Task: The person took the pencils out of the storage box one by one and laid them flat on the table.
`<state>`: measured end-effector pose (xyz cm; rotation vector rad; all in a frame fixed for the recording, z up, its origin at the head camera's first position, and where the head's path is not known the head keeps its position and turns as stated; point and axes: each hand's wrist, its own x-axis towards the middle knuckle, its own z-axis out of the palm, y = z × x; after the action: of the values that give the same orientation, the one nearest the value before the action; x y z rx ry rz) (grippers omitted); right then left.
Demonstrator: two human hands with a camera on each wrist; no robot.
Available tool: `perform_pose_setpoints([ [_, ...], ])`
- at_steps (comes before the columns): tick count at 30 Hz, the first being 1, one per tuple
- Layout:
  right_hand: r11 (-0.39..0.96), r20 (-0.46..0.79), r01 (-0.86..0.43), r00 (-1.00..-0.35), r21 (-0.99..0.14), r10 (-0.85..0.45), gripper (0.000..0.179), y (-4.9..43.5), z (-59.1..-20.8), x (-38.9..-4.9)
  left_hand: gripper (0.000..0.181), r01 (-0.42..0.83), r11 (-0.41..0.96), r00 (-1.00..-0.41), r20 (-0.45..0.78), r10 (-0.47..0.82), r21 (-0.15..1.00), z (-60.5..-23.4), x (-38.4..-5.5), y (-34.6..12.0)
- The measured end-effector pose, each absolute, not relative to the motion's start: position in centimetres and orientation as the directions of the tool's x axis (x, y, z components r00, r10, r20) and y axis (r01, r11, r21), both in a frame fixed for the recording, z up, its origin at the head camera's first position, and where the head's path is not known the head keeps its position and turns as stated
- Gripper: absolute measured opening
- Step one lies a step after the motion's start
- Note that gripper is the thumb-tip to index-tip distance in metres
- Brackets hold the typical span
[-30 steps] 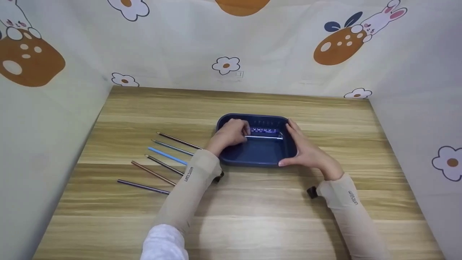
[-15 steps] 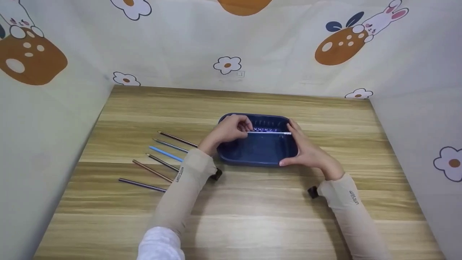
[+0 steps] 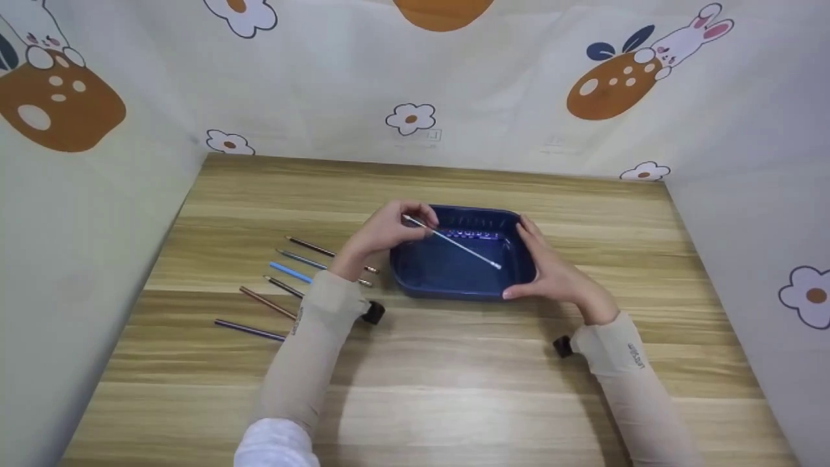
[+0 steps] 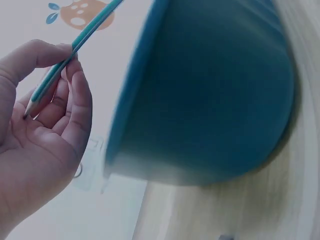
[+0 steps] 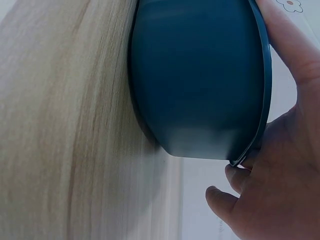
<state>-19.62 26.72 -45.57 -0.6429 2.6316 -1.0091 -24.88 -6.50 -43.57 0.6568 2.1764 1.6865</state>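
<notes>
My left hand (image 3: 388,228) pinches a pencil (image 3: 463,248) between thumb and fingers, over a dark blue plastic basin (image 3: 447,293). In the head view the pencil slants down to the right across the basin's inside and looks silvery. The left wrist view shows the same pencil (image 4: 91,28) as teal, its sharpened tip turned toward the palm. My right hand (image 3: 563,280) grips the basin's right end, thumb at the near corner and fingers at the far one. A purple patterned stick (image 3: 476,235) lies inside along the back wall.
Left of the basin several pencils lie fanned out on the wooden table, among them a bright blue one (image 3: 290,272) and a dark purple one (image 3: 249,329). My left forearm (image 3: 305,350) covers some of their ends. A printed cloth (image 3: 324,97) walls in the table.
The left hand has lifted the pencil from inside the basin and drawn it up and left, tilting it. More of the pencils on the table show now. The right hand keeps its grip.
</notes>
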Motion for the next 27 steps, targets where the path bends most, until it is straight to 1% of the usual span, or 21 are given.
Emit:
perform_pose_setpoints([
  [4,0.67,-0.073,-0.313,-0.873,-0.673,-0.482,0.128,26.8,-45.6,-19.7,0.019,0.138,0.143,-0.852,0.044,0.521,0.98,-43.3,-24.7,-7.9],
  [10,0.668,-0.074,-0.312,-0.873,-0.675,-0.483,0.128,26.7,-45.8,-19.7,0.019,0.122,0.116,-0.881,0.054,0.469,0.986,-43.2,-24.3,-10.6],
  [18,0.673,-0.077,-0.319,-0.87,-0.668,-0.488,0.127,26.7,-45.7,-19.6,0.014,0.1,0.071,-0.92,0.065,0.387,0.992,-42.9,-23.8,-15.1],
  [27,0.675,-0.073,-0.327,-0.868,-0.662,-0.492,0.127,26.7,-45.7,-19.6,0.016,0.07,0.15,-0.962,0.027,0.273,0.986,-43.1,-23.1,-20.1],
])
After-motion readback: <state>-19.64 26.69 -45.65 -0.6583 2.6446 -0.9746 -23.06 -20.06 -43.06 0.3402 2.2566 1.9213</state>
